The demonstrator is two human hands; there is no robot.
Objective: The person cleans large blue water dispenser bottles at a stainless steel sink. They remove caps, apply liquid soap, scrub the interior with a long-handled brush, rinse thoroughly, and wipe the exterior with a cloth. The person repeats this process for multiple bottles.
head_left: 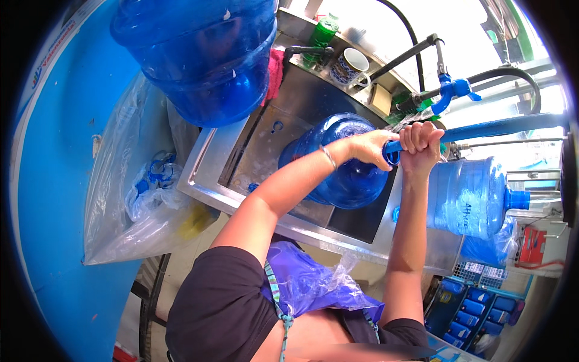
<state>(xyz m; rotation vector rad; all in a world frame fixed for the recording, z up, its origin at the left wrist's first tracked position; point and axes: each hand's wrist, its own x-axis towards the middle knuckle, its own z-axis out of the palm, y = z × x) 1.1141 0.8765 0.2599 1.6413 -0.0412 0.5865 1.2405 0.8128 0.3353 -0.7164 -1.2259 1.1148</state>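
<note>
A blue water jug lies in the steel sink, long axis roughly crosswise, neck end seemingly rightward — hands hide its mouth. The right hand is closed around a blue pole running rightward, its far end unclear; the left hand curls beside it — gripping pole or neck, I cannot tell.

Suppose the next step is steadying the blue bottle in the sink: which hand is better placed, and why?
Probably the left hand: it is at that blue bottle, its forearm passing over it, while the right hand is wrapped around the blue rod.
</note>
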